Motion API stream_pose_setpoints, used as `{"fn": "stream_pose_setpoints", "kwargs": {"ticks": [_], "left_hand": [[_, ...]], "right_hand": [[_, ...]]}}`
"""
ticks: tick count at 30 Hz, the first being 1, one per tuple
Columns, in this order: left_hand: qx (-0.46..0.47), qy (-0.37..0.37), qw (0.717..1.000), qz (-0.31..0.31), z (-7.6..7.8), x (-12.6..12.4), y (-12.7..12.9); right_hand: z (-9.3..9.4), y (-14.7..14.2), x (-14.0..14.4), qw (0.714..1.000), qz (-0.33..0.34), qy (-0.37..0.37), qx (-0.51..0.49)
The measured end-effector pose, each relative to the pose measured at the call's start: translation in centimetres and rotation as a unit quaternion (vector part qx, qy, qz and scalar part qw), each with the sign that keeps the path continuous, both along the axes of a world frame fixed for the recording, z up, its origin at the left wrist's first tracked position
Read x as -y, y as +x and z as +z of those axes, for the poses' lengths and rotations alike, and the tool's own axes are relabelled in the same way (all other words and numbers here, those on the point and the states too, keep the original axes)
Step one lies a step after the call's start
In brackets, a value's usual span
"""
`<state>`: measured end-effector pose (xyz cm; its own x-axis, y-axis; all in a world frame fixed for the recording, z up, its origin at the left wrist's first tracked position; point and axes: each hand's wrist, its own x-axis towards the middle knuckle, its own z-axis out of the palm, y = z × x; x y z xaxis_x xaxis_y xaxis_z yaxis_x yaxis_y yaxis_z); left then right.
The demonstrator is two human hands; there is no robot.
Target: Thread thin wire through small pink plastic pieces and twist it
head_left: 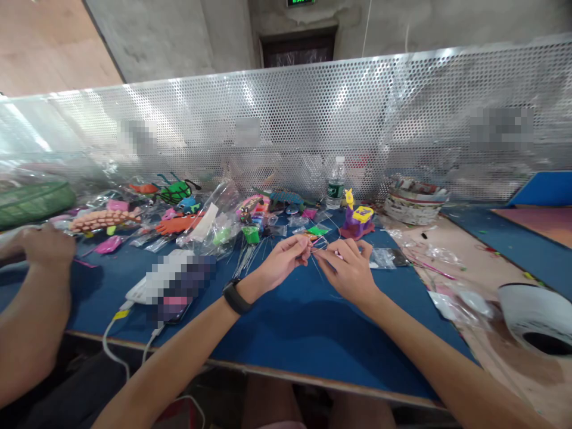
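My left hand (286,257) and my right hand (348,271) meet above the blue mat (286,328), fingertips pinched together on a small beaded piece on thin wires (318,249). Fine wire strands trail down from it toward the mat. A black band sits on my left wrist (236,296). Just beyond my hands lie several small bags of beads (318,231) and a purple and yellow beaded toy (357,220).
Beaded animal figures and plastic bags (179,214) crowd the back left. A water bottle (335,183) stands by the perforated metal screen (286,119). A phone on a cable (174,307) lies left. Another person's arm (31,298) rests at far left. A white bowl (536,316) sits right.
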<state>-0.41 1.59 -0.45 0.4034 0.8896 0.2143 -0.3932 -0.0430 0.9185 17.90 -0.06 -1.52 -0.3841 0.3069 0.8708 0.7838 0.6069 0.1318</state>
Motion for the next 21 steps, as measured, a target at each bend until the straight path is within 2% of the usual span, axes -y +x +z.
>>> {"fn": "stream_pose_setpoints", "kwargs": {"ticks": [5,10,13,16,21], "left_hand": [[-0.011,0.008,1.000,0.015,-0.4,0.1,0.4],[0.014,-0.039,0.999,0.015,-0.6,0.2,0.6],[0.038,-0.071,0.997,0.004,-0.6,0.2,0.6],[0.043,-0.093,0.995,-0.015,-0.3,0.2,0.4],[0.041,-0.085,0.995,-0.038,0.1,0.3,0.2]], "right_hand": [[0.0,-0.2,0.1,1.000,-0.008,-0.014,-0.010],[0.0,-0.2,0.1,1.000,-0.017,-0.013,-0.018],[0.3,0.0,0.1,1.000,0.000,-0.006,-0.018],[0.6,0.4,0.0,0.998,0.018,-0.004,-0.058],[0.5,0.9,-0.5,0.992,0.026,-0.071,-0.103]]}}
